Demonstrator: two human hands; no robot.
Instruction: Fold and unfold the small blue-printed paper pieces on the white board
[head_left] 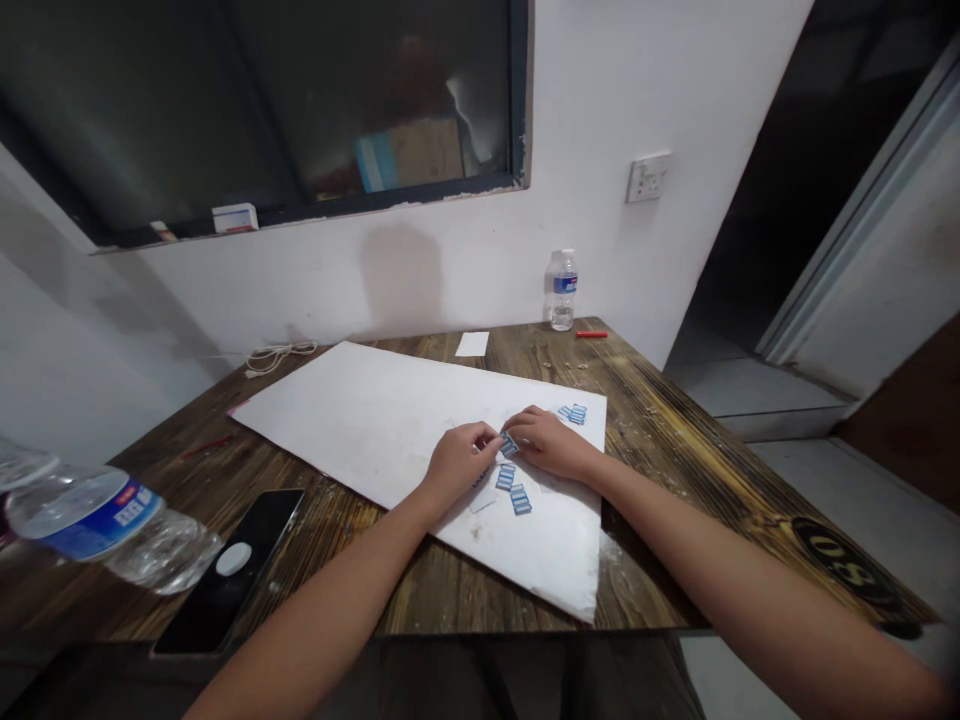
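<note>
Both hands meet over the right part of a white board (375,400) lying on a wooden table. My left hand (463,462) is closed, its fingertips pinched at the left edge of a small blue-and-white striped piece (509,445). From the right, my right hand (546,442) has its fingers closed on the same piece. Just below the hands lie two similar striped pieces, one (505,477) above the other (520,499). More striped pieces (576,414) sit near the board's right edge, beyond my right hand. Part of a pale outlined piece (484,500) shows beside my left wrist.
At the left are a large water bottle (112,520) and a black phone (232,570) with a white round disc. A small bottle (564,290), a red pen (592,334), a white card (472,344) and a coiled cable (277,356) stand or lie along the back.
</note>
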